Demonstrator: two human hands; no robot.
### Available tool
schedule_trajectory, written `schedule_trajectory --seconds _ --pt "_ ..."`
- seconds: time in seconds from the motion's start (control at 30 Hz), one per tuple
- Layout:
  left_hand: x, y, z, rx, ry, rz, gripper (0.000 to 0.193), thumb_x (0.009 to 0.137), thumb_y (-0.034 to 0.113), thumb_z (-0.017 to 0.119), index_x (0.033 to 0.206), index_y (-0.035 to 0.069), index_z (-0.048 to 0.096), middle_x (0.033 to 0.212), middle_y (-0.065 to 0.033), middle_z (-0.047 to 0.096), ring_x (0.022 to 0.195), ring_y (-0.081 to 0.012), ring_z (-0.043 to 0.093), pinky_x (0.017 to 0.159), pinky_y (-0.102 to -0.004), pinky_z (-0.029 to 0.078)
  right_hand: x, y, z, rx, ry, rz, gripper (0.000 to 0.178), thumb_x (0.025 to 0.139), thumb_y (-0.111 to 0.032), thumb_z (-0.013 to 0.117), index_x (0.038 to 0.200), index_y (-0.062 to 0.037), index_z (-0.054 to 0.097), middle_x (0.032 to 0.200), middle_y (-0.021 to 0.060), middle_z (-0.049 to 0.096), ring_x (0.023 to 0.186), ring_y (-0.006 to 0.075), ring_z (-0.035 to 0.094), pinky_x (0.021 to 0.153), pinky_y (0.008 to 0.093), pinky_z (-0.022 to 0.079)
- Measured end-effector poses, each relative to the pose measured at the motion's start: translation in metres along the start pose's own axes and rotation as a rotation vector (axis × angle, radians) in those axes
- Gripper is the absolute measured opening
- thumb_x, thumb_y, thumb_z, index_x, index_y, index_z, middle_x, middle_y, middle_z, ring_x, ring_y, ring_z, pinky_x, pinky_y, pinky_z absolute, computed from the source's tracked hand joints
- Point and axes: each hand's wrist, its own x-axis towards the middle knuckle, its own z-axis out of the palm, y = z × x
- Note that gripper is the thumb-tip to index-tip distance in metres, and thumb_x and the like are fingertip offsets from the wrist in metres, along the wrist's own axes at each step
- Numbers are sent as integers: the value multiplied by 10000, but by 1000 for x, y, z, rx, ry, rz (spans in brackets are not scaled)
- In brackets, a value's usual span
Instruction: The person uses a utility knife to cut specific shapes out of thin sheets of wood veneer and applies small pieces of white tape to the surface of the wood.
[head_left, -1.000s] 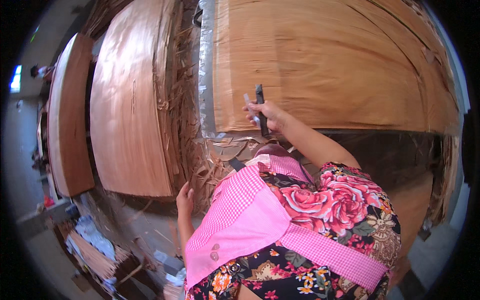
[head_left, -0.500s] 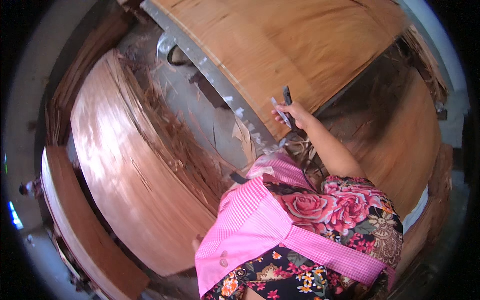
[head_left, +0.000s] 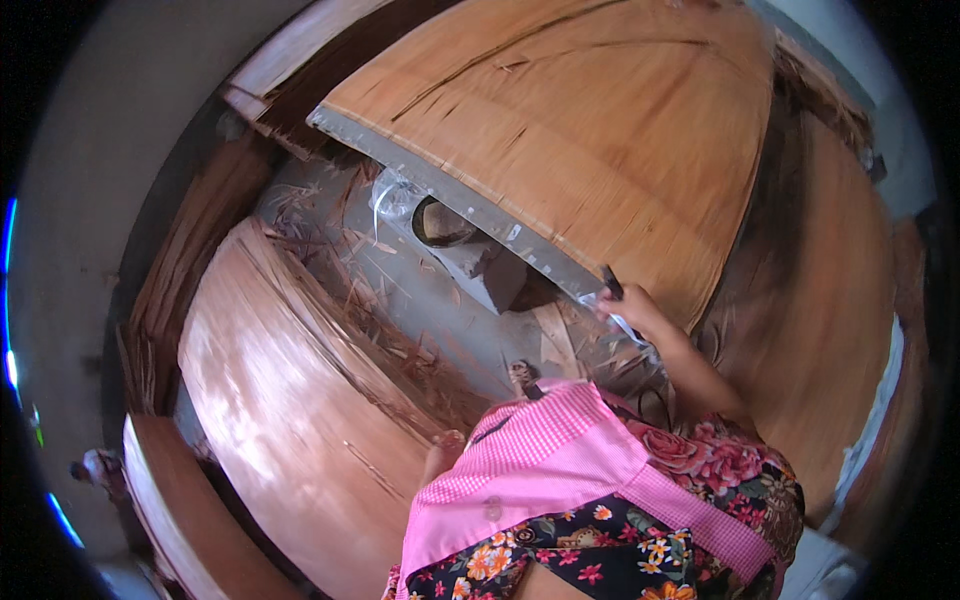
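Note:
My right hand (head_left: 632, 310) is closed around a slim black-handled tool (head_left: 612, 283), perhaps a knife, at the near corner of the table. A thin whitish strip (head_left: 628, 328) shows beneath the fingers; whether it is part of the tool I cannot make out. Beside that hand lies a broad stack of tan wood veneer sheets (head_left: 600, 150) with a grey metal strip (head_left: 450, 188) along its near left edge. My left hand (head_left: 447, 443) is low at the left side of my pink checked apron, close to another veneer stack (head_left: 290, 350); its fingers are too unclear to read.
Torn veneer scraps (head_left: 400, 350) litter the grey floor between the stacks. Under the table edge are a roll of tape (head_left: 440, 222) and clear plastic (head_left: 395, 195). More veneer stands at right (head_left: 810, 330), and a smaller stack (head_left: 190, 510) at lower left. A distant person (head_left: 100, 470) is far left.
The view has swung, showing more of the big stack's far left end. My right hand has come lower, beside the table's edge, still holding the tool. My left hand shows more beside the apron.

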Motion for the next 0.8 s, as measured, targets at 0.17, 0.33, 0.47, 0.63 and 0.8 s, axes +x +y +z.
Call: schedule_trajectory --seconds 0.17,0.33,0.47,0.63,0.8 --pt "29 -21 -82 130 -188 -51 282 814 190 552 1053 41 570 891 -153 609 793 -239 587 677 -344 458 91 -58 101 90 -32 -119 183 780 -171 612 854 -12 559 721 71 601 606 121 577 490 243 428" --pt "142 -11 -201 244 -134 19 282 821 186 534 1063 46 566 918 -159 607 810 -265 588 688 -356 457 138 -94 151 318 -42 -124 158 801 -102 568 901 17 543 738 92 600 620 145 585 560 267 466" --pt "234 31 -281 312 -73 199 282 827 183 519 1071 50 564 939 -164 605 823 -287 589 696 -365 457 150 -90 181 437 143 -109 157 820 -60 528 951 27 532 770 103 599 606 144 574 575 274 478" --pt "326 165 -324 469 -158 501 283 834 178 500 1081 55 561 966 -170 602 840 -313 590 707 -377 456 125 -65 205 549 371 -122 200 822 -72 537 985 44 535 823 117 607 637 137 569 587 248 467" --pt "360 321 -297 291 -168 1006 237 823 89 499 1044 40 570 999 -157 593 913 -307 564 781 -363 439 102 -66 196 622 635 -58 189 790 -127 587 917 8 551 772 99 613 575 129 569 542 246 465"
